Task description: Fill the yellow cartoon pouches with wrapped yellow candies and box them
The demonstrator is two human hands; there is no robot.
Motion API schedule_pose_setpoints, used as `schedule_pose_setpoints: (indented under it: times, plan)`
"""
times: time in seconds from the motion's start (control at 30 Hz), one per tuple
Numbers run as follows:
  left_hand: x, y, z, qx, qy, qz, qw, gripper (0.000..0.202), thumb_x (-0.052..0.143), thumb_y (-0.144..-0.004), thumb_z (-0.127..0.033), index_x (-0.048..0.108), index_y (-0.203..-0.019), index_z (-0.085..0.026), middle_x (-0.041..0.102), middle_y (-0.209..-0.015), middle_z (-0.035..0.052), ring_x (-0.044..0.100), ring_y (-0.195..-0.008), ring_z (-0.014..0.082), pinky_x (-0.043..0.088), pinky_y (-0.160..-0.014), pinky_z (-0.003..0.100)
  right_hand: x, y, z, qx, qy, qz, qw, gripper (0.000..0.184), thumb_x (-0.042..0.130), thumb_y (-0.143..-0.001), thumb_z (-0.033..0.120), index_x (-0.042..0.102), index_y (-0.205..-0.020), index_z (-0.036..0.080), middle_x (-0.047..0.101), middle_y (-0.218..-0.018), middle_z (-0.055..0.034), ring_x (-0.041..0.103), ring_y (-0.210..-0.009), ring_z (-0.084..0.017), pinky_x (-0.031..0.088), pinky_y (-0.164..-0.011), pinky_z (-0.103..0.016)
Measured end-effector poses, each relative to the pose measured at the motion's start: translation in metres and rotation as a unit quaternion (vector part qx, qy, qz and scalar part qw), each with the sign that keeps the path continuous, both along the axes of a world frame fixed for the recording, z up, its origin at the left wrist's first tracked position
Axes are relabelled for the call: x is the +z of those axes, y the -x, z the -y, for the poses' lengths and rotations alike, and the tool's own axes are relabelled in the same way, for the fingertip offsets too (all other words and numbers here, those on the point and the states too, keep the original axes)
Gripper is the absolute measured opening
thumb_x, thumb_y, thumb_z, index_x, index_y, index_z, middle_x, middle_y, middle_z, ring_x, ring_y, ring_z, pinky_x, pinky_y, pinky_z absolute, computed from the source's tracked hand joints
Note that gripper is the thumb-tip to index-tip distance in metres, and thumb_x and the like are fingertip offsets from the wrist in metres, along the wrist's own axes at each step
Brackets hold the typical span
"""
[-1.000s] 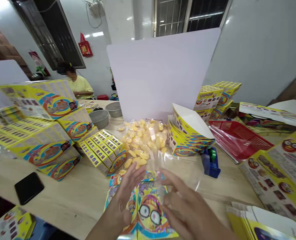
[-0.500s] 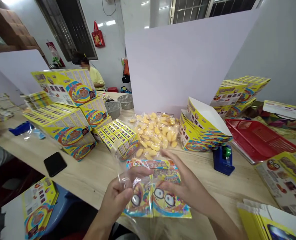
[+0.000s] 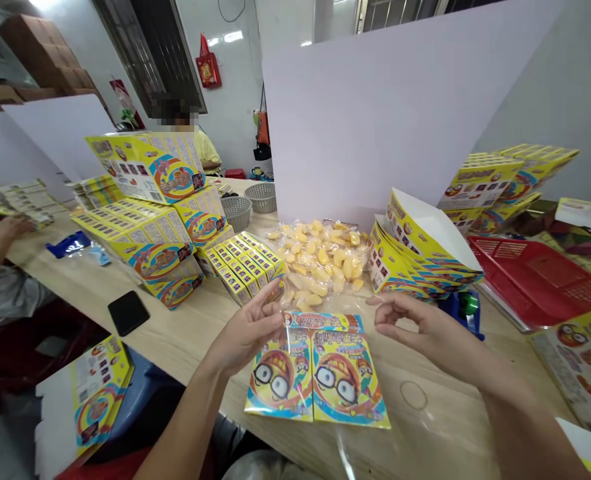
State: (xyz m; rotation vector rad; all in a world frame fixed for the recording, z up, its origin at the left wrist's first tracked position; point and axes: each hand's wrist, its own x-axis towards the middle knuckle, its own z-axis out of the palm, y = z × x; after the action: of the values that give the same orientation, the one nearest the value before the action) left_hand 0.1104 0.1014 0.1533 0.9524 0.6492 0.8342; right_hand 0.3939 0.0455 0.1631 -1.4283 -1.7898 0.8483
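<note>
Two yellow cartoon-face packs, a left one (image 3: 278,377) and a right one (image 3: 348,380), lie side by side on the table, with a narrow printed strip along their far edge. Clear plastic film (image 3: 345,457), apparently a bag, shows as glints over and in front of them. At the packs' far left corner, my left hand (image 3: 242,333) pinches what looks like the film's edge. To the right of the packs, my right hand (image 3: 420,327) has curled fingers and seems to hold the other side. The film between both hands is hard to see.
Behind the packs lies a heap of yellow bean-shaped pieces (image 3: 320,257) in clear wrap. Display boxes (image 3: 150,247) are stacked left, folded box trays (image 3: 415,253) right. A tape dispenser (image 3: 462,313), red basket (image 3: 530,273), phone (image 3: 128,313) and thin ring (image 3: 414,395) lie around. A co-worker's hand (image 3: 8,230) is far left.
My hands have moved apart, the right one outward and the left slightly up. The packs are less covered by my hands and the film. The view has shifted slightly.
</note>
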Motion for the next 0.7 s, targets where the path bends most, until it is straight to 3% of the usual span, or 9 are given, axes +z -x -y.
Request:
schedule_pose_setpoints:
  times: [0.1,0.2,0.27,0.37,0.47,0.57,0.7]
  plan:
    - [0.0,-0.014,-0.01,-0.019,-0.002,-0.019,1.0,0.088,0.071,-0.068,-0.013,0.024,-0.139,-0.033,0.06,-0.107,0.0059,0.057,-0.074,0.0094,0.043,-0.065,0.021,0.0,-0.003,-0.016,0.036,0.096,-0.073,0.992,0.045,0.061,-0.076,0.045,0.054,-0.115,0.022,0.066,-0.089,-0.0033,0.061,-0.084,-0.017,0.047,-0.078,-0.033]
    - [0.005,-0.029,-0.02,-0.071,-0.073,-0.04,0.994,0.091,0.07,-0.069,-0.013,0.019,-0.141,-0.035,0.057,-0.114,0.0073,0.057,-0.085,0.0129,0.043,-0.07,0.023,0.002,0.001,-0.043,0.035,0.162,-0.177,0.97,0.049,0.053,-0.076,0.057,0.062,-0.104,0.017,0.068,-0.079,-0.0053,0.062,-0.076,-0.017,0.047,-0.077,-0.034]
    - [0.009,-0.033,-0.028,-0.077,-0.124,-0.076,0.986,0.09,0.069,-0.069,-0.013,0.02,-0.141,-0.034,0.059,-0.11,0.0064,0.057,-0.087,0.0134,0.043,-0.072,0.024,0.007,0.004,-0.06,0.006,0.154,-0.226,0.962,0.046,0.06,-0.068,0.058,0.065,-0.083,0.015,0.063,-0.061,-0.0017,0.058,-0.06,-0.014,0.047,-0.066,-0.03]
    - [0.014,-0.023,-0.038,-0.037,-0.147,-0.134,0.979,0.087,0.069,-0.07,-0.017,0.021,-0.141,-0.033,0.06,-0.102,0.004,0.057,-0.084,0.0125,0.044,-0.072,0.025,0.016,0.007,-0.068,-0.042,0.09,-0.258,0.961,0.034,0.072,-0.061,0.047,0.057,-0.066,0.017,0.052,-0.05,0.0062,0.046,-0.046,-0.007,0.04,-0.049,-0.022]
    - [0.015,-0.002,-0.043,-0.022,-0.129,-0.169,0.977,0.084,0.069,-0.072,-0.02,0.021,-0.141,-0.029,0.063,-0.092,0.0019,0.059,-0.083,0.0129,0.044,-0.074,0.025,0.02,0.009,-0.047,-0.075,-0.005,-0.225,0.971,0.026,0.068,-0.07,0.039,0.051,-0.071,0.019,0.05,-0.055,0.0077,0.043,-0.043,-0.005,0.036,-0.042,-0.019]
    - [0.014,0.01,-0.038,0.015,-0.113,-0.157,0.981,0.08,0.07,-0.071,-0.019,0.028,-0.138,-0.024,0.062,-0.074,-0.0023,0.06,-0.072,0.011,0.044,-0.07,0.023,0.007,0.019,-0.012,-0.078,-0.073,-0.172,0.979,0.019,0.064,-0.075,0.033,0.051,-0.08,0.021,0.057,-0.069,0.0032,0.049,-0.049,-0.008,0.039,-0.041,-0.019]
    - [0.013,-0.003,-0.027,0.126,-0.037,-0.017,0.991,0.077,0.072,-0.07,-0.024,0.03,-0.134,-0.025,0.064,-0.079,-0.001,0.063,-0.073,0.0144,0.049,-0.075,0.033,-0.024,0.048,0.025,-0.114,-0.153,-0.144,0.971,0.038,0.06,-0.08,0.025,0.045,-0.115,0.025,0.066,-0.081,-0.0008,0.061,-0.072,-0.014,0.051,-0.068,-0.031]
